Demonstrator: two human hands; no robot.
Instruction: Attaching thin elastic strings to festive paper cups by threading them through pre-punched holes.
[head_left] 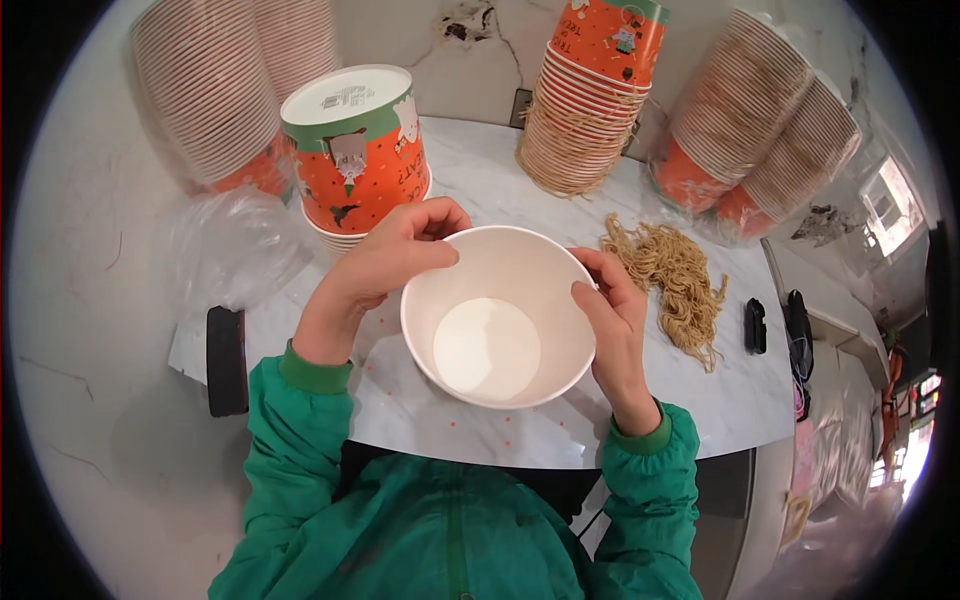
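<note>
A white-lined paper bucket (560, 340) is held between my two hands over the front of the marble-patterned table, its open mouth tilted toward me and nothing inside. My left hand (400, 245) grips the upper left of the rim, thumb on the inner side. On the upper right of the rim, my right hand (612, 315) is closed with its thumb near the edge. The bucket's outer wall is hidden from me. Just beyond my left hand stands an upside-down stack of orange and green printed buckets (360, 165). Right of my right hand lies a heap of tan twine strands (670, 285).
At the back, a bucket stack (580, 120) has twine around its rims. Plastic-wrapped bucket stacks stand at back left (205, 95) and back right (740, 110). Crumpled clear plastic (240, 245) and a dark roll-like object (227, 360) sit left. A small black object (755, 326) lies right.
</note>
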